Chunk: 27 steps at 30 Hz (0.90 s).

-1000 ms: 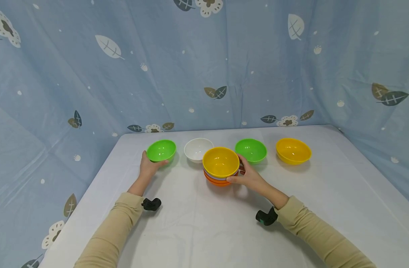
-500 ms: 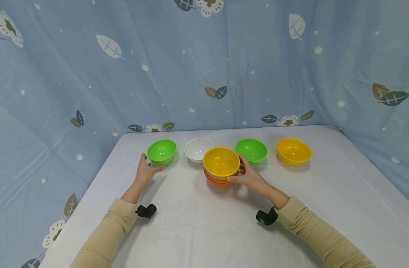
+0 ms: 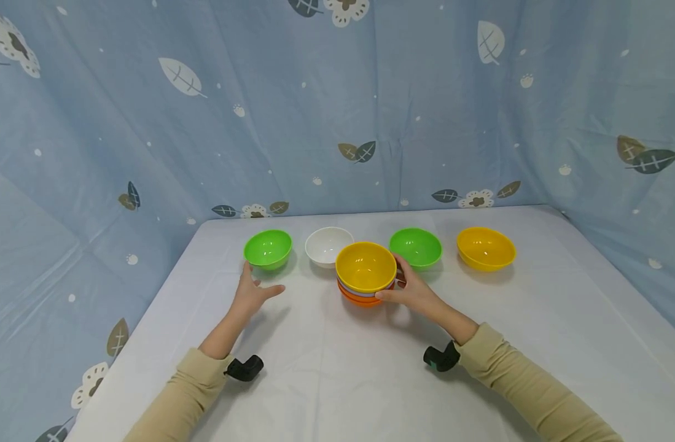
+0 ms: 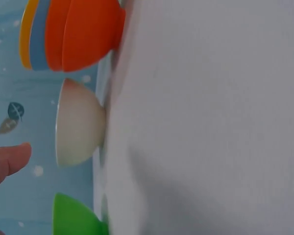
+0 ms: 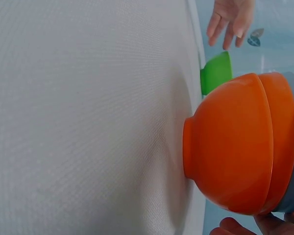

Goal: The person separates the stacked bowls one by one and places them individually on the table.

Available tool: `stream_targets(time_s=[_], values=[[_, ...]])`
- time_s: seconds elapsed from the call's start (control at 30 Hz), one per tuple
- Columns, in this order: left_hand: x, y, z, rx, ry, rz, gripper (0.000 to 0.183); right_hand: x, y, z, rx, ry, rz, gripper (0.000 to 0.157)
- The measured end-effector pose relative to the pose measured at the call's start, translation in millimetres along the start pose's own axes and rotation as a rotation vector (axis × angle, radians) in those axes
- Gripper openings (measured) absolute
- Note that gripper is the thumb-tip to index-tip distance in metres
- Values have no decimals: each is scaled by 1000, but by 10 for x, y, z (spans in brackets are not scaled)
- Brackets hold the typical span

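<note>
My right hand [image 3: 417, 293] grips the right side of a stack of nested bowls. A yellow bowl [image 3: 365, 267] is on top, a grey-blue bowl [image 5: 293, 142] lies under it, and orange bowls [image 5: 230, 147] are at the bottom. The stack stands on the white cloth in the right wrist view. My left hand [image 3: 250, 298] hovers in front of the left green bowl [image 3: 268, 250], thumb and fingers spread, holding nothing. In the left wrist view its thumb [image 4: 12, 159] shows apart from the white bowl [image 4: 81, 122].
Behind the stack on the right sits another green bowl [image 3: 416, 248]. Farther right is a single yellow bowl [image 3: 485, 249]. These stand in a row with the white bowl near the back of the cloth-covered table [image 3: 315, 380]. A blue patterned curtain [image 3: 293, 110] hangs behind.
My left hand has drawn back from the left green bowl toward me, then shifted slightly right. The right hand and the stack have stayed put.
</note>
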<state>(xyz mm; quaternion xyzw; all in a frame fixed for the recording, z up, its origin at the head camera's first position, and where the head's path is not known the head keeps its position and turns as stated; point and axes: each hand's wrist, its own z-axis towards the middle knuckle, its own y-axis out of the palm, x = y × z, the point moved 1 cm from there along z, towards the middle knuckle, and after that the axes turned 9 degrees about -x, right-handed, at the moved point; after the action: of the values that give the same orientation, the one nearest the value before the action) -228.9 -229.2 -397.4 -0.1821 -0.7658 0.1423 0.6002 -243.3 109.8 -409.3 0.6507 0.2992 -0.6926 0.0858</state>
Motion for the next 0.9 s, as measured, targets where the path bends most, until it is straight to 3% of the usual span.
stream_targets(time_s=[0.47,0.9], values=[[213,357,-121,-47,35,-14,105,-24,8,-16,4,4,4,97],[342,740,-108,-189,213,-44,92,11,4,-11,0,-15,8,98]])
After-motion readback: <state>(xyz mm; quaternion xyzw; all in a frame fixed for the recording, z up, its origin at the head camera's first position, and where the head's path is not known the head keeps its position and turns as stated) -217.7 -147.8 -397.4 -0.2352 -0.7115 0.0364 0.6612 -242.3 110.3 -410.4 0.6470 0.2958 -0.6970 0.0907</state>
